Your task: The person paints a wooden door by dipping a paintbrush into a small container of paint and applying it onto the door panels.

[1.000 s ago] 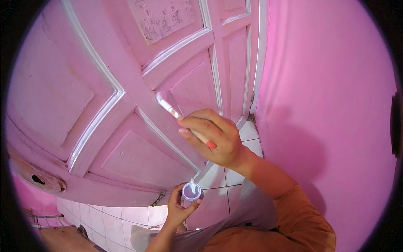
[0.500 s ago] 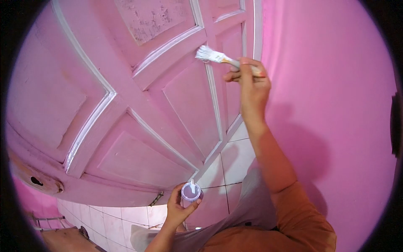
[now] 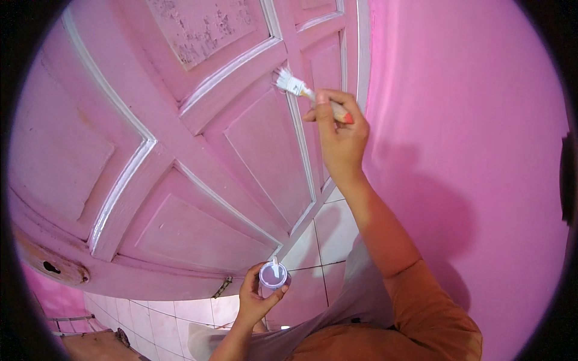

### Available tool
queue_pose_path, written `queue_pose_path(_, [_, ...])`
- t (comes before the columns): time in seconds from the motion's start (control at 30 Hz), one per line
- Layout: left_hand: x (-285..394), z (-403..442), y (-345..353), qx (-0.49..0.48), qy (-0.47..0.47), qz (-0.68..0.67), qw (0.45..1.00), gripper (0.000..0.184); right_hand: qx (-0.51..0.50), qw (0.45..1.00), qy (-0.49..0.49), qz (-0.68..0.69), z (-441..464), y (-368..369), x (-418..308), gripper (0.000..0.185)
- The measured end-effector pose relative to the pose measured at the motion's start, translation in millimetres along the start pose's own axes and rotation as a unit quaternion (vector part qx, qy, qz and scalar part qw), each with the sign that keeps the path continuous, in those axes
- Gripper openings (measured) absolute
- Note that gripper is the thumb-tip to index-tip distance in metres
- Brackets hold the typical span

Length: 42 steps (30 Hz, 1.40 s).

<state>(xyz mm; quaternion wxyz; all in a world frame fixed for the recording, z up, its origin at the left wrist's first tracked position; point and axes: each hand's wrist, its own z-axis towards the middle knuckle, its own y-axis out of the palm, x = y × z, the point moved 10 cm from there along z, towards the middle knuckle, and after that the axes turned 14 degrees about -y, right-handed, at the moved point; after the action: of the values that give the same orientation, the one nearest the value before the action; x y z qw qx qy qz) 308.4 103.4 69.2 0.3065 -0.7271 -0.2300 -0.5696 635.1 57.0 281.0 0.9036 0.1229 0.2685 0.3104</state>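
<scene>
My right hand [image 3: 342,129] grips the handle of a paintbrush [image 3: 292,83], whose white-coated bristles meet the pink panelled door [image 3: 174,129] near the upper corner of a recessed panel. The handle ends in a red tip. White paint lines several of the door's moulding edges. Low in the view, my left hand [image 3: 256,295] wraps around a small round paint cup [image 3: 274,275]. A whitish stick [image 3: 276,265] rests in the cup against its rim.
A pink wall [image 3: 469,120] rises along the right. Tiled floor [image 3: 331,234] shows below the door. At the door's left edge is a worn plate with a keyhole [image 3: 53,267]. Flaking paint [image 3: 201,30] marks an upper panel.
My right hand and the paintbrush have shifted left and slightly down, and the brush has tilted more steeply. The door appears a little further left in view. My left hand keeps its hold.
</scene>
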Motion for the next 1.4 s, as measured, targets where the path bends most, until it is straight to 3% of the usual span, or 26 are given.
queue_pose_path(0.07, [0.5,-1.1,0.9,0.002,-0.008,-0.002,1.000,0.071,-0.089,0.982,-0.012,-0.168,-16.4,-2.9,16.8,0.013])
queue_pose_path(0.1, [3.3,-3.0,-0.7,0.011,-0.012,-0.007,1.000,0.069,-0.090,0.982,-0.013,-0.167,-21.9,-8.9,16.2,0.013])
queue_pose_path(0.17, [4.5,-3.6,-2.0,0.023,-0.016,-0.012,1.000,0.067,-0.037,0.986,0.147,-0.076,-39.1,-23.4,33.4,0.012])
queue_pose_path(0.2, [4.9,-4.7,-2.5,0.025,-0.012,-0.017,0.999,0.067,-0.036,0.986,0.148,-0.074,-35.6,-23.2,31.1,0.012])
queue_pose_path(0.3, [0.0,-6.5,-8.0,0.032,-0.016,-0.024,0.999,0.067,0.018,0.992,0.111,-0.047,-11.4,-14.3,15.4,0.010])
queue_pose_path(0.37, [-3.0,-5.9,-11.0,0.035,-0.018,-0.025,0.999,0.067,-0.049,0.989,-0.038,-0.136,7.3,7.8,-6.3,0.010])
queue_pose_path(0.47, [-0.5,-6.7,-8.1,0.016,-0.003,0.002,1.000,0.071,-0.122,0.983,-0.085,-0.112,-7.0,30.1,-36.7,0.010])
queue_pose_path(0.6, [6.3,-6.9,-10.0,0.022,0.006,-0.002,1.000,0.068,-0.160,0.978,-0.119,-0.063,-20.5,34.3,-64.8,0.012])
queue_pose_path(0.67, [9.6,-8.3,-12.3,0.030,0.012,-0.011,0.999,0.066,-0.085,0.979,-0.106,-0.149,-8.2,8.8,-47.9,0.015])
queue_pose_path(0.77, [10.6,-8.5,-11.5,0.021,0.007,-0.011,1.000,0.067,-0.129,0.959,-0.132,-0.215,3.7,24.3,-47.7,0.019])
queue_pose_path(1.03, [9.5,-8.3,-10.3,0.013,0.015,0.000,1.000,0.067,-0.244,0.940,-0.232,-0.060,-67.5,82.5,-117.6,0.031])
queue_pose_path(1.1, [13.7,-10.0,-12.6,0.022,0.020,0.011,0.999,0.068,-0.239,0.946,-0.209,-0.065,-63.3,74.3,-121.4,0.028])
queue_pose_path(1.17, [14.5,-9.3,-12.1,0.027,0.023,0.016,0.999,0.068,-0.144,0.984,-0.095,-0.044,-50.0,48.7,-98.5,0.021])
queue_pose_path(1.23, [13.5,-9.7,-11.2,0.016,0.022,0.005,1.000,0.068,-0.138,0.987,-0.070,-0.035,-44.4,47.0,-82.4,0.014])
queue_pose_path(1.3, [10.9,-9.3,-10.2,0.018,0.026,0.010,0.999,0.067,-0.038,0.987,0.061,0.147,-49.2,48.5,-57.5,0.013])
queue_pose_path(1.4, [7.0,-9.3,-11.1,0.021,0.020,0.013,0.999,0.067,-0.056,0.986,0.111,0.113,-88.7,47.2,-32.8,0.011])
